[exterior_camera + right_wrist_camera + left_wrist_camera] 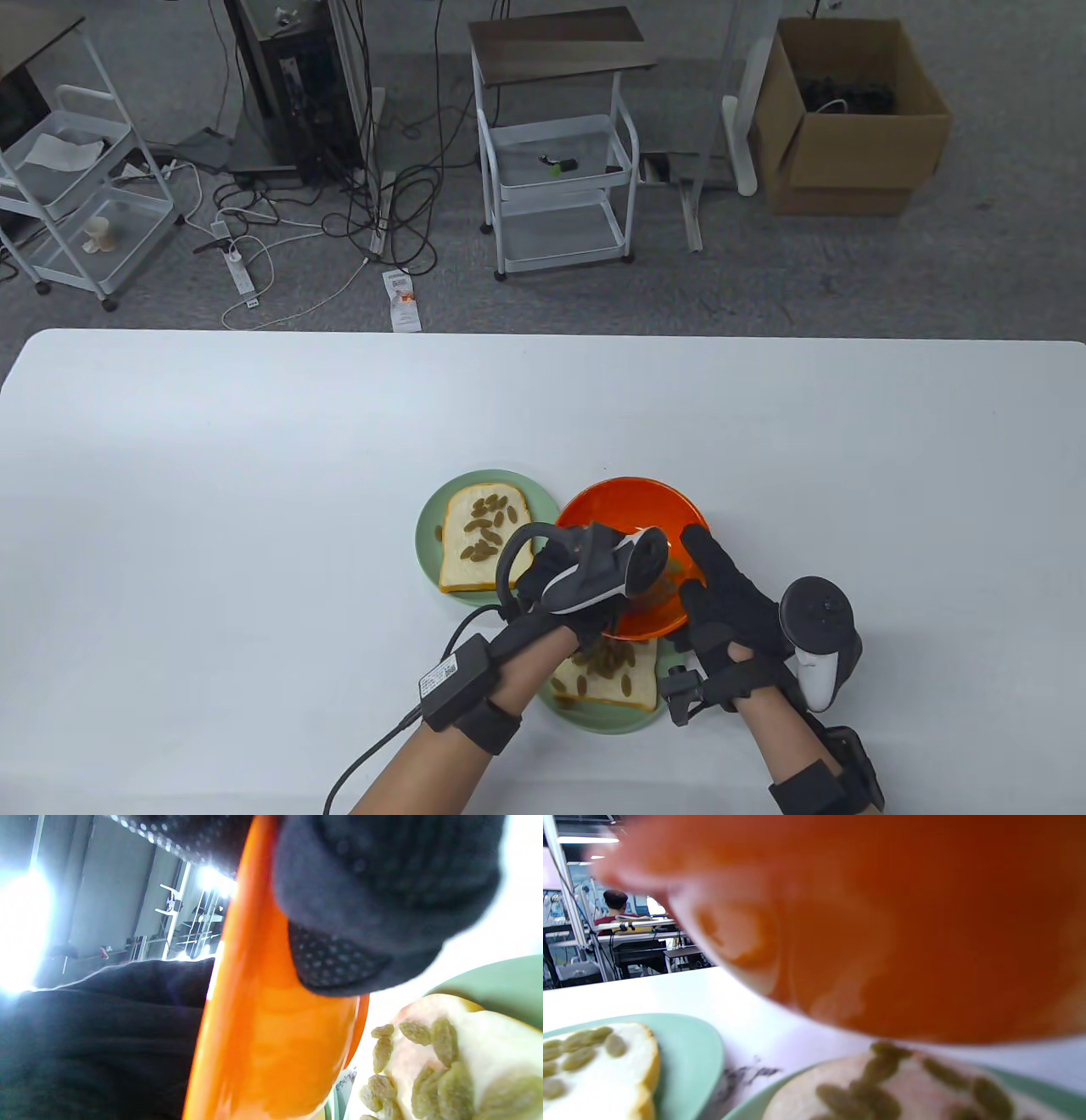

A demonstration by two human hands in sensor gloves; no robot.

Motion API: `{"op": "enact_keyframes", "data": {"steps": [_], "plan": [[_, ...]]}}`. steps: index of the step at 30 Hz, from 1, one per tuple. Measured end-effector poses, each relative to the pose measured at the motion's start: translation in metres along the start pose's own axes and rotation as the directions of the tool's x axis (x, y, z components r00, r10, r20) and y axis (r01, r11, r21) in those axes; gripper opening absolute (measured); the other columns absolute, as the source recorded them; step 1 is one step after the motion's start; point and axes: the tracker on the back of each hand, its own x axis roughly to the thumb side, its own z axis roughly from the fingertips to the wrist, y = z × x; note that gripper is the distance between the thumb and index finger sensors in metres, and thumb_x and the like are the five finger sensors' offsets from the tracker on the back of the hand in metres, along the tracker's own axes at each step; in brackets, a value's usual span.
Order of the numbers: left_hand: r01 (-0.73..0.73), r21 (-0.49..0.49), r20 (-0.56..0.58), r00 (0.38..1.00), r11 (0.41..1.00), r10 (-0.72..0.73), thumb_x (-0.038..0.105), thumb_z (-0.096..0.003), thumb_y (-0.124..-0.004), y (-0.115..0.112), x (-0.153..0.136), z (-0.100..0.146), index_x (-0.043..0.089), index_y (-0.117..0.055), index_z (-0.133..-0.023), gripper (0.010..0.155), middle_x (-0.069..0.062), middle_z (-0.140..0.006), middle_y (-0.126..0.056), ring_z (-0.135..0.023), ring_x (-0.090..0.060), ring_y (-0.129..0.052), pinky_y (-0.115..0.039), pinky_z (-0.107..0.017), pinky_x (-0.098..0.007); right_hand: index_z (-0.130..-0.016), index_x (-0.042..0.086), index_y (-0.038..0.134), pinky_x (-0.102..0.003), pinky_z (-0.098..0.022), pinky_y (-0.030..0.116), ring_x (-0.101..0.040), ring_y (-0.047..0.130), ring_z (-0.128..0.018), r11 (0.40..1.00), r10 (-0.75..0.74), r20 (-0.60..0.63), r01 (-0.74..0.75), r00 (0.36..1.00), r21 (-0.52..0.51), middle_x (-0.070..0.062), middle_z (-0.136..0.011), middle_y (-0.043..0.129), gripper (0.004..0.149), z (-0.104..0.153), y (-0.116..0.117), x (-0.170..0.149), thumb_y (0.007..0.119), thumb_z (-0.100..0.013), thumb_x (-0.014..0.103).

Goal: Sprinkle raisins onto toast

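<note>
An orange bowl point(628, 509) is held tilted above the near toast point(615, 679), which lies on a green plate point(611, 722) with raisins on it. My right hand point(700, 586) grips the bowl's right rim; its fingers point(373, 899) press on the rim of the bowl point(271, 1027). My left hand point(594, 624) lies over the bowl's near left side, its fingers hidden. A second toast point(485, 536) with raisins lies on a green plate point(431, 535) to the left. The left wrist view shows the bowl's underside point(882, 921) over the near toast point(903, 1086).
The white table point(254, 509) stretches wide to the left, right and far side. The two plates and the bowl sit close together near the front edge. Carts, cables and a cardboard box stand on the floor beyond the table.
</note>
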Motion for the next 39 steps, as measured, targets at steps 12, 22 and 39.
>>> {"op": "enact_keyframes", "data": {"steps": [12,22,39], "plan": [[-0.161,0.093,-0.236,0.955,0.983,0.179,0.053,-0.0319,-0.106,0.013,-0.103,-0.004,0.035,-0.099,-0.072,0.044,0.006,-0.062,-0.108,-0.036,-0.007,-0.113,-0.102,-0.035,-0.025,-0.102,0.009,0.071,-0.03,-0.006,0.096,-0.037,0.105,-0.017,0.996,-0.034,-0.089,0.026,0.995,-0.09,-0.038,-0.096,0.068,0.057,-0.019,-0.025,-0.022,0.082,-0.046,0.013],[-0.1,-0.299,-0.371,0.929,0.949,-0.019,0.048,-0.04,-0.102,-0.044,-0.14,-0.022,0.036,-0.096,-0.078,0.04,0.005,-0.075,-0.104,-0.05,-0.009,-0.113,-0.099,-0.044,-0.031,-0.102,0.01,0.07,-0.03,-0.007,0.096,-0.037,0.105,-0.018,0.989,-0.012,-0.1,-0.003,0.995,-0.145,-0.038,-0.096,0.068,0.057,-0.025,-0.037,-0.027,0.082,-0.046,0.013],[-0.074,-0.237,-0.366,0.931,0.969,-0.019,0.05,-0.0379,-0.101,-0.042,-0.144,-0.019,0.037,-0.097,-0.076,0.041,0.011,-0.061,-0.109,-0.039,-0.006,-0.112,-0.096,-0.038,-0.03,-0.102,0.01,0.07,-0.03,-0.007,0.096,-0.037,0.105,-0.018,0.993,-0.002,-0.078,-0.007,0.997,-0.115,-0.038,-0.096,0.067,0.058,-0.022,-0.03,-0.022,0.082,-0.046,0.013]]}}
